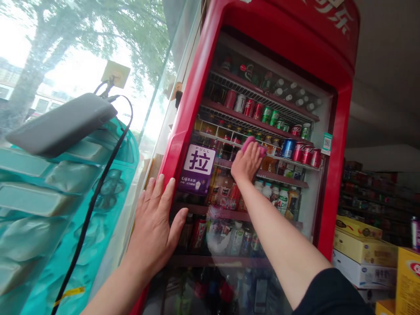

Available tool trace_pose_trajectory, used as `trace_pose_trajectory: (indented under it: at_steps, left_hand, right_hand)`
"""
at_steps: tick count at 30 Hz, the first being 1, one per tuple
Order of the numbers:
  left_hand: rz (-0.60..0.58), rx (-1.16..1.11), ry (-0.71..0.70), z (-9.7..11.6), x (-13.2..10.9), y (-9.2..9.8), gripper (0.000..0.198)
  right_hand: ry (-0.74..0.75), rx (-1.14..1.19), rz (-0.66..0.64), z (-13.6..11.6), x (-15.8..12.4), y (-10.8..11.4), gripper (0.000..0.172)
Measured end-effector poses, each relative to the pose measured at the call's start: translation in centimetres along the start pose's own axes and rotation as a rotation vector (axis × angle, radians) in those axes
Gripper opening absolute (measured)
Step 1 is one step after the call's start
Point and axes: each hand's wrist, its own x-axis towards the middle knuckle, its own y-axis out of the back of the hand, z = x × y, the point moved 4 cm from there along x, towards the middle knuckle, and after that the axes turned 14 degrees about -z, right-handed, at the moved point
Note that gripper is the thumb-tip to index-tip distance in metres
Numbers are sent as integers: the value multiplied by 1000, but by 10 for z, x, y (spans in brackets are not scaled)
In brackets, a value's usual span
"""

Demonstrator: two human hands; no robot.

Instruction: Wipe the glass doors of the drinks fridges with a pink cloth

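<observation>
A red drinks fridge with a glass door (pixel 243 105) fills the middle of the view, its shelves lined with cans and bottles. My right hand (pixel 247 161) presses a pink cloth (pixel 252 146) against the glass at mid-height. The cloth is partly hidden under my fingers. My left hand (pixel 157 223) lies flat with its fingers spread, low on the left side of the door, over the red frame's edge and the glass. Just above it, a purple and white "PULL" sticker (pixel 197 168) marks the glass.
Left of the fridge, a flat grey slab (pixel 61 124) and a black cable (pixel 92 205) hang before teal-tinted packs (pixel 49 183), with a window and tree behind. Stacked cardboard boxes (pixel 364 258) and stocked shop shelves (pixel 374 201) stand to the right.
</observation>
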Motion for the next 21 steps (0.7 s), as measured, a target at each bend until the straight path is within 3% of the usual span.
trace_pose_trajectory:
  at_steps: [2, 5, 8, 11, 15, 18, 21]
  left_hand:
    - [-13, 0, 1, -4, -3, -1, 77]
    - [-25, -2, -3, -5, -4, -4, 77]
    - [-23, -7, -11, -3, -3, -8, 78]
    - [-23, -10, -10, 1, -6, -10, 79]
    - [-52, -10, 6, 5, -17, -13, 81]
    - [-71, -18, 32, 8, -28, -16, 82]
    - [-82, -52, 81, 8, -40, -20, 84]
  right_hand:
    - [-135, 34, 80, 16, 1, 0, 70]
    - [-125, 41, 99, 11, 2, -6, 71]
    - [17, 38, 29, -24, 5, -16, 71]
    - [185, 61, -90, -77, 1, -31, 73]
    - [349, 123, -213, -142, -29, -49, 79]
    - [361, 200, -229, -160, -58, -57, 83]
    - [357, 204, -245, -156, -82, -62, 84]
